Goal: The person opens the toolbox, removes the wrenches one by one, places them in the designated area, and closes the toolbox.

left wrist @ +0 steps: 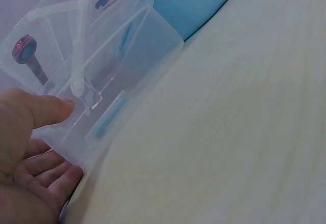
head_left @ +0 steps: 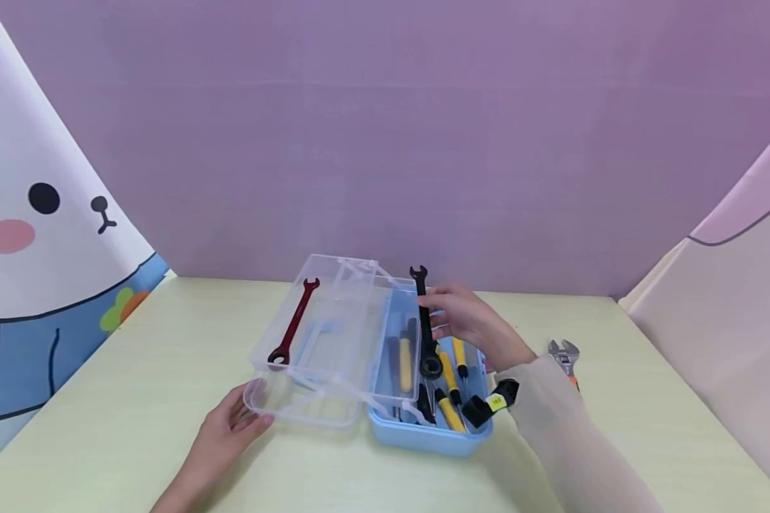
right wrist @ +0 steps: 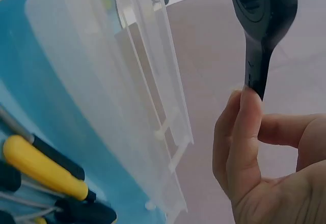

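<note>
Black wrench (head_left: 425,328) pinched between thumb and fingers, the right hand (head_left: 467,313) is over the blue toolbox (head_left: 423,437), which stands near the far edge of the table (head_left: 135,399) with yellow-handled tools (head_left: 448,372) inside; well apart, the left hand (head_left: 227,431) clamps the near left corner of the clear lid (head_left: 311,415), while a red wrench (head_left: 296,320) lies at the left end of the clear tray (head_left: 349,320) and an adjustable wrench (head_left: 565,355) towards the table's far right corner

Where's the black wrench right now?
Head view, just right of centre: the black wrench is in the right hand, over the blue toolbox, right of the red wrench.
</note>
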`<move>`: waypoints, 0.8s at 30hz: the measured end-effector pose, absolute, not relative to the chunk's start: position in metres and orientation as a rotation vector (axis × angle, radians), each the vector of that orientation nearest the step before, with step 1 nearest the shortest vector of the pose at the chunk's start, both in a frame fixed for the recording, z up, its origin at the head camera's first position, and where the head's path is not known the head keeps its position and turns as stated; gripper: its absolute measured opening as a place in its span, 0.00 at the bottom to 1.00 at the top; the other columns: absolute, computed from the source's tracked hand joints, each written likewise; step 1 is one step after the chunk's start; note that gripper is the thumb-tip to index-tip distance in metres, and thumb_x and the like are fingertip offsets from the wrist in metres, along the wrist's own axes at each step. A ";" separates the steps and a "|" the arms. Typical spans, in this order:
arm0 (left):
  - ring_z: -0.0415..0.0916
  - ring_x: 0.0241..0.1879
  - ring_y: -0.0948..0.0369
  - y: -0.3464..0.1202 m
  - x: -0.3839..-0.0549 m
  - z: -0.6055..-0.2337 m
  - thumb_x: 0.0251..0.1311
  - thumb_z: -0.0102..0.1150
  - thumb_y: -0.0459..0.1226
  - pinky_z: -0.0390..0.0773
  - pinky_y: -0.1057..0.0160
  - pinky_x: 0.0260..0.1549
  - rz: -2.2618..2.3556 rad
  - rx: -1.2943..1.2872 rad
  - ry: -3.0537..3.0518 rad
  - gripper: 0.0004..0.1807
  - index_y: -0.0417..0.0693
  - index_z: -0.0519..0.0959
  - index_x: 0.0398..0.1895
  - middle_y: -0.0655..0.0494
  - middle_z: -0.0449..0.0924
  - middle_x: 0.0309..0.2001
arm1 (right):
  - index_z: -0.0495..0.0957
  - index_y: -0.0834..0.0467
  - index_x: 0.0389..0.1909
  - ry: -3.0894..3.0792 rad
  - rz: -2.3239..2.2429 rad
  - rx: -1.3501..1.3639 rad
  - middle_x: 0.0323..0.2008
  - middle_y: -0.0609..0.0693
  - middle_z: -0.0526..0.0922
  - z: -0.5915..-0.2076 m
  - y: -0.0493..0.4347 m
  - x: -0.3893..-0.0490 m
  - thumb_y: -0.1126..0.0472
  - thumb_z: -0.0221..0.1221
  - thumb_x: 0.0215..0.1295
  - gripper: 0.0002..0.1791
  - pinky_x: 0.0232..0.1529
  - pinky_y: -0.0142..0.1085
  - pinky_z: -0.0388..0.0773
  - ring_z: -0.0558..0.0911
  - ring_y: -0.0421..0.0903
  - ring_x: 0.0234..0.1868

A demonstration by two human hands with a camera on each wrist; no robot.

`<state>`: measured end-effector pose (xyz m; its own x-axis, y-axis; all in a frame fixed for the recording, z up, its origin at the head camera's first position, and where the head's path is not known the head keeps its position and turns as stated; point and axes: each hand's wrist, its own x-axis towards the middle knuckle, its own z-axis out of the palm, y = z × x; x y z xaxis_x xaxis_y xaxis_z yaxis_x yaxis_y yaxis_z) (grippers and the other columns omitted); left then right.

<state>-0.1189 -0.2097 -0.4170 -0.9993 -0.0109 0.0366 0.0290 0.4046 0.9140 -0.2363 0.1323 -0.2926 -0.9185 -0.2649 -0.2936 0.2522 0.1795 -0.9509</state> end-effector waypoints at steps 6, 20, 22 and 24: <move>0.66 0.63 0.42 -0.209 -0.117 -0.416 0.60 0.61 0.33 0.79 0.67 0.54 -1.693 0.000 -2.613 0.33 0.30 0.61 0.66 0.28 0.64 0.64 | 0.68 0.69 0.46 2.082 -1.775 -0.030 0.30 0.49 0.73 -0.301 0.151 -0.231 0.62 0.49 0.71 0.12 0.22 0.29 0.80 0.75 0.42 0.24; 0.69 0.61 0.45 -0.210 -0.118 -0.413 0.60 0.61 0.32 0.78 0.74 0.50 -1.733 -0.028 -2.593 0.32 0.31 0.61 0.66 0.28 0.64 0.64 | 0.67 0.63 0.40 2.079 -1.783 -0.061 0.32 0.48 0.75 -0.311 0.192 -0.215 0.61 0.50 0.71 0.08 0.22 0.28 0.80 0.78 0.40 0.25; 0.70 0.60 0.47 -0.209 -0.118 -0.413 0.60 0.61 0.31 0.77 0.78 0.48 -1.739 -0.026 -2.580 0.32 0.30 0.61 0.65 0.28 0.64 0.64 | 0.67 0.64 0.42 2.069 -1.790 -0.064 0.31 0.48 0.75 -0.312 0.199 -0.213 0.62 0.49 0.71 0.08 0.23 0.28 0.81 0.78 0.39 0.24; 0.70 0.60 0.46 -0.208 -0.117 -0.414 0.60 0.61 0.31 0.78 0.76 0.49 -1.740 -0.026 -2.574 0.32 0.30 0.61 0.65 0.27 0.64 0.63 | 0.66 0.65 0.43 2.066 -1.788 -0.062 0.30 0.48 0.75 -0.312 0.205 -0.211 0.61 0.49 0.72 0.09 0.22 0.28 0.80 0.78 0.39 0.22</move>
